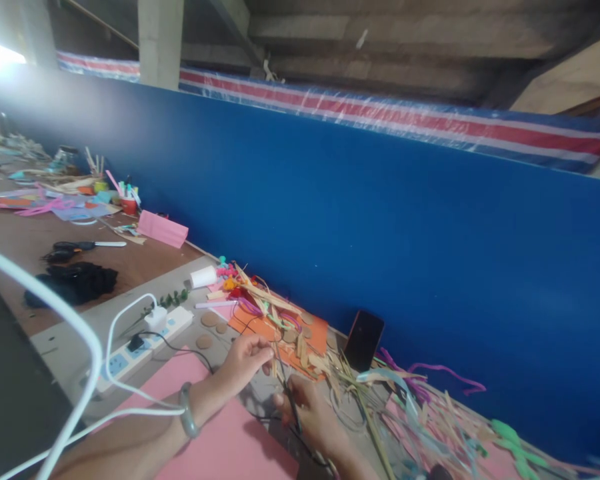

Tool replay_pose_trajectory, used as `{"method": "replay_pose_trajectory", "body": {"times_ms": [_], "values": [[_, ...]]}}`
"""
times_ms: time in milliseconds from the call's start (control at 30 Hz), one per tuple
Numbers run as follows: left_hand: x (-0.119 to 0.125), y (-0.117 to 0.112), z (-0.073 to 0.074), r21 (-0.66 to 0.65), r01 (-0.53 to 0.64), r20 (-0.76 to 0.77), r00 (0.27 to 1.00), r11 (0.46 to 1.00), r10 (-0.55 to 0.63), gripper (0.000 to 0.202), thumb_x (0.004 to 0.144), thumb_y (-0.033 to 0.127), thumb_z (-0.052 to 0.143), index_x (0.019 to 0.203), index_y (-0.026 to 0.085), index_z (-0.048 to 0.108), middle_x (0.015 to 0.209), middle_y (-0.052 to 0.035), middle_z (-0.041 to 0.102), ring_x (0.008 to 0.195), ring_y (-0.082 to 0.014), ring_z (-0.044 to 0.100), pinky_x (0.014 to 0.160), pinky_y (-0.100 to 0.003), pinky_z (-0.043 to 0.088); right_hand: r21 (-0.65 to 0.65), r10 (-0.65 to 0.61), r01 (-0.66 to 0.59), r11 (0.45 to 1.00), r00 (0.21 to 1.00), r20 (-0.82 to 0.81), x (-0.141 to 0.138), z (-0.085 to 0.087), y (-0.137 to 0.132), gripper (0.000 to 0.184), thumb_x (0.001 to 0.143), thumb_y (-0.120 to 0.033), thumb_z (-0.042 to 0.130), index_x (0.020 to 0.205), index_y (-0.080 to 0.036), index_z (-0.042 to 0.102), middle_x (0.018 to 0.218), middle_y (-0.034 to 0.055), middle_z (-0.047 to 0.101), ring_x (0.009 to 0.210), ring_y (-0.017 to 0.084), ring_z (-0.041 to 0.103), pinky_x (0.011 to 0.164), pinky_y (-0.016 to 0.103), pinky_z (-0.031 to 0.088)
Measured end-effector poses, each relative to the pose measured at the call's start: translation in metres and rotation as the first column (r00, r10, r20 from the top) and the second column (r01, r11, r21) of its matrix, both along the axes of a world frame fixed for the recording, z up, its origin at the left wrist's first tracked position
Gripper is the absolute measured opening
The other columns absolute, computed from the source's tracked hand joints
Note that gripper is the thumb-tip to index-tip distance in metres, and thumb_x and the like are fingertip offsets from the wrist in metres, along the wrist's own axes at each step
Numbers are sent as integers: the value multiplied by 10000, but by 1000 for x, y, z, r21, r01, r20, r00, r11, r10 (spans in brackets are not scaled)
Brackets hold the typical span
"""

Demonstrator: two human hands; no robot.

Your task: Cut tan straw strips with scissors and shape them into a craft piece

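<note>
Saw fingers of left hand [247,360] pinching a pale sliver [274,368], right hand's [311,408] round a dark tool [292,401], beside pink sheet [230,440]; white cable [150,412] over it could've snagged left wrist.

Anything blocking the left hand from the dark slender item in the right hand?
Nothing visible. The left hand has its fingertips close beside the upper part of the dark slender item in the right hand. The orange sheet lies beyond them, not between. Contact: can't tell.
</note>
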State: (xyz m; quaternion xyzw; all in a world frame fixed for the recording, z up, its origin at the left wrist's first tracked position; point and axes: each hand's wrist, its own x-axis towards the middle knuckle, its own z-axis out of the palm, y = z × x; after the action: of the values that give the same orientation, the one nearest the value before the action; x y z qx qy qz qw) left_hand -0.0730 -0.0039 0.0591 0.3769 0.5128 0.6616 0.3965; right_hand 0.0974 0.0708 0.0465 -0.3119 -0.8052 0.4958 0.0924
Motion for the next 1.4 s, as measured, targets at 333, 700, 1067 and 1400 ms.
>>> {"method": "replay_pose_trajectory", "body": {"times_ms": [333, 700, 1067, 1400], "values": [[0, 2, -6, -32, 1, -12, 1000, 999, -1, 98, 725, 226, 560, 661, 154, 576, 520, 3, 638, 465, -118, 588, 450, -195, 368, -59, 0, -6, 998, 995, -99, -1, -12, 1, 395, 719, -481, 704, 651, -212, 423, 502, -63, 514, 455, 88, 415, 448, 200, 255], [0, 2, -5, -16, 16, -53, 998, 1000, -17, 127, 736, 234, 547, 642, 153, 574, 537, -4, 640, 488, -121, 592, 479, -208, 385, 10, -30, 31, 999, 996, -87, -2, -9, 2, 384, 725, -456, 700, 624, -206, 426, 451, -73, 483, 424, 82, 387, 433, 204, 241], [1, -2, 1, -22, -6, -88, 996, 1000, 4, 138, 742, 217, 541, 621, 159, 569, 526, -3, 636, 494, -126, 590, 501, -218, 393, 51, -66, 66, 997, 998, -18, -2, -7, 2, 343, 729, -427, 694, 639, -204, 450, 458, -58, 516, 430, 97, 441, 445, 208, 272], [0, -1, -2, -26, -5, -107, 994, 1000, 2, 168, 753, 259, 551, 619, 159, 571, 532, -6, 633, 509, -128, 597, 498, -215, 393, 35, -63, 63, 997, 998, -9, -1, -8, 5, 323, 714, -427, 692, 632, -199, 479, 444, -62, 522, 420, 94, 449, 458, 206, 294]]}}
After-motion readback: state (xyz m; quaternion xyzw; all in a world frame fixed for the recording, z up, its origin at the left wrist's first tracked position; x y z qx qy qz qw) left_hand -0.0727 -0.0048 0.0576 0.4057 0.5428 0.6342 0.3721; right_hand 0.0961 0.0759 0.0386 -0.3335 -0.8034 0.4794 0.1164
